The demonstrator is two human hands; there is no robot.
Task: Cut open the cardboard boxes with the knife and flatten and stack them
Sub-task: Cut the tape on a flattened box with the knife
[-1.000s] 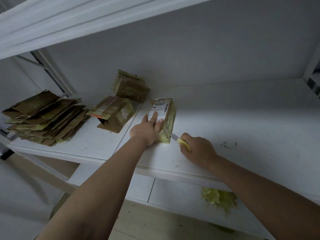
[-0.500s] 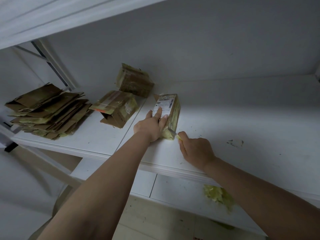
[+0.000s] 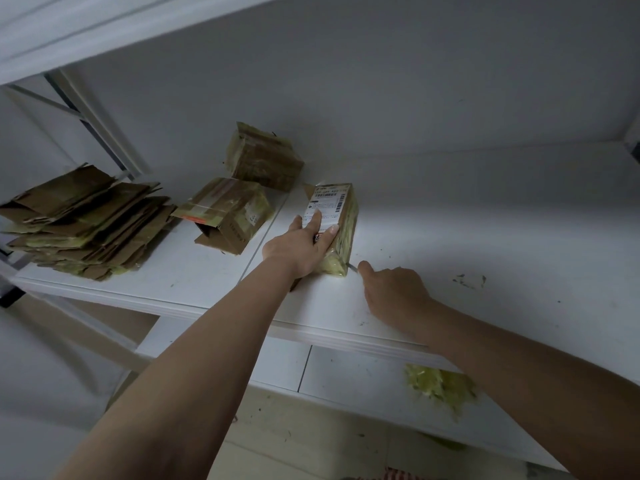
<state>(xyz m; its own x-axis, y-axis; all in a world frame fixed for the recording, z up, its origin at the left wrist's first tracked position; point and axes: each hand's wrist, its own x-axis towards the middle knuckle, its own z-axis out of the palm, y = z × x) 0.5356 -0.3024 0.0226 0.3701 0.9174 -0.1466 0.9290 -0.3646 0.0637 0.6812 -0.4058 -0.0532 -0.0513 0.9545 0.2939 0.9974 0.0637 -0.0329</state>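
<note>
Under my left hand [image 3: 298, 245] the brown box [image 3: 334, 225] carries a white label printed with black barcode stripes, its side wrapped in yellowish tape. Left of that hand, the other boxes [image 3: 228, 211] and flattened stack [image 3: 86, 221] are brown with yellow-green tape. Below my right hand [image 3: 394, 292], a yellow-green tape wad [image 3: 440, 388] lies on the white shelf [image 3: 346, 386].

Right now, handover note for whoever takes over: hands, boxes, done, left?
Left hand presses flat on the labelled box, steadying it on the shelf.
Right hand grips the knife, blade at the box's near taped end.
Done: flattened stack at far left.
Left: finish this cut, flatten, stack; then the part-opened box and the taped box behind it.
</note>
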